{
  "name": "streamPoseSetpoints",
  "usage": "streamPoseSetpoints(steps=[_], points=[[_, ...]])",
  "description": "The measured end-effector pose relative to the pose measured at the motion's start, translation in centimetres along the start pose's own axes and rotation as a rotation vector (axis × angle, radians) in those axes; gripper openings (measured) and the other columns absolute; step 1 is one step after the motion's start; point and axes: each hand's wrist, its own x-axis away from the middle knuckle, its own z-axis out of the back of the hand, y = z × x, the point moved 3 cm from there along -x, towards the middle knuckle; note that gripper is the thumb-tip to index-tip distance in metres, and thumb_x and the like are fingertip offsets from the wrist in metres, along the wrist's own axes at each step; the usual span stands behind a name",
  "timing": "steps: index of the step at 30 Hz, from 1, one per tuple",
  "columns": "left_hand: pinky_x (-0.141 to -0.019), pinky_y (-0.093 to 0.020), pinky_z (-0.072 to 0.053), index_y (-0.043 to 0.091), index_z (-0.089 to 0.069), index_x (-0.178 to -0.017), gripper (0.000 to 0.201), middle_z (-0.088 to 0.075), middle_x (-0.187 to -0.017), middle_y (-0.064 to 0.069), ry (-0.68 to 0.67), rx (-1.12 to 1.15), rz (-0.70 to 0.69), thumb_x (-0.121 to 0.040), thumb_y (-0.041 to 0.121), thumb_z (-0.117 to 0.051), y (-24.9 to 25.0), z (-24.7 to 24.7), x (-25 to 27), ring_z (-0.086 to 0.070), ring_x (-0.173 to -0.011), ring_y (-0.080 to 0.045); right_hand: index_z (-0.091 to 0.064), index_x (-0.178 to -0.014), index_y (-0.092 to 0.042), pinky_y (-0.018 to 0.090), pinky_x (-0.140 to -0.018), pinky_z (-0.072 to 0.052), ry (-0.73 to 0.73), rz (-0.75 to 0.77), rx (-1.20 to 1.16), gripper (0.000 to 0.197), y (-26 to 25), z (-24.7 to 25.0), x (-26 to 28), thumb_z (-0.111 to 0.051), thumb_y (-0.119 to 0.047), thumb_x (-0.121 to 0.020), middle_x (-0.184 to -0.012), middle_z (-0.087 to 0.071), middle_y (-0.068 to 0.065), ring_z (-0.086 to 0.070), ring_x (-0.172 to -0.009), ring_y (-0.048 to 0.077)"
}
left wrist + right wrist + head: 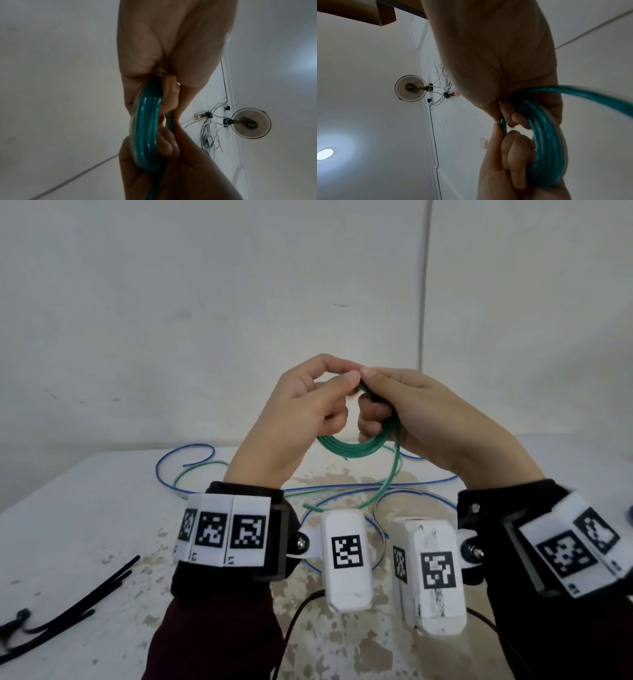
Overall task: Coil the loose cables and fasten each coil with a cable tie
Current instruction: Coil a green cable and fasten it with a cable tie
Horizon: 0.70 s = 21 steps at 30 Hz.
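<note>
Both hands are raised above the white table (85, 508) and hold a green cable coil (349, 448) of several turns between them. My left hand (340, 380) pinches the top of the coil with thumb and forefinger. My right hand (373, 392) meets it there, its fingers curled through the loop. A loose green tail (388, 481) hangs from the coil down to the table. In the left wrist view the coil (147, 128) runs between both palms. In the right wrist view the coil (547, 142) is wrapped round my right fingers (515, 117).
A loose blue cable (185, 453) and a pale green one (195, 470) lie looped on the table behind and under my wrists. Several black cable ties (68, 611) lie at the front left. A white wall stands right behind the table.
</note>
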Motion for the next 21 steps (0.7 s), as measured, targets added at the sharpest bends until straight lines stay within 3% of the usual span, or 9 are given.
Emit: streamPoseSetpoints(steps=[2,6,11,17,21], points=[[-0.069,-0.04,-0.023,0.005,-0.057,-0.1,0.009,-0.03,-0.047,0.011,0.064,0.005,-0.024,-0.097,0.008,-0.048,0.2,0.0,0.0,-0.024,-0.04,-0.008,-0.052,-0.098,-0.008,0.03,-0.064,-0.05,0.054,-0.005,-0.078,0.021,-0.1,-0.1,-0.1,-0.036,-0.021,-0.103,-0.051,-0.044,-0.003,-0.047,-0.05,0.016],[-0.061,-0.033,-0.025,0.004,-0.056,-0.101,0.011,-0.029,-0.048,0.009,0.21,0.1,-0.126,-0.098,0.009,-0.047,0.5,0.7,-0.3,-0.024,-0.041,-0.008,-0.06,-0.098,-0.006,0.038,-0.08,-0.055,0.016,0.006,-0.125,0.03,-0.4,0.2,0.2,-0.032,-0.015,-0.103,-0.067,-0.063,0.003,-0.062,-0.068,0.018],[-0.057,-0.033,-0.016,0.004,-0.055,-0.098,0.012,-0.026,-0.049,0.008,0.303,0.233,-0.243,-0.099,0.007,-0.043,0.7,1.0,-0.4,-0.022,-0.041,-0.006,-0.063,-0.106,-0.009,0.037,-0.095,-0.049,-0.051,0.019,-0.075,0.033,-0.3,0.0,0.2,-0.032,-0.019,-0.103,-0.085,-0.071,0.002,-0.064,-0.09,0.015],[-0.047,-0.021,-0.019,0.005,-0.054,-0.098,0.013,-0.026,-0.052,0.006,0.304,0.279,-0.27,-0.1,0.009,-0.041,0.6,1.1,-0.6,-0.021,-0.042,-0.007,-0.064,-0.1,-0.012,0.032,-0.093,-0.05,-0.095,0.054,-0.12,0.031,-0.3,-0.1,0.2,-0.034,-0.02,-0.102,-0.084,-0.071,0.0,-0.063,-0.089,0.014],[-0.045,-0.02,-0.03,0.008,-0.052,-0.096,0.016,-0.032,-0.05,0.003,0.239,0.269,-0.206,-0.101,0.007,-0.037,0.4,0.9,-0.6,-0.031,-0.039,-0.011,-0.059,-0.09,-0.007,0.027,-0.084,-0.052,-0.047,0.102,-0.176,0.032,-0.4,0.1,0.0,-0.031,-0.016,-0.103,-0.067,-0.058,0.0,-0.056,-0.07,0.013]])
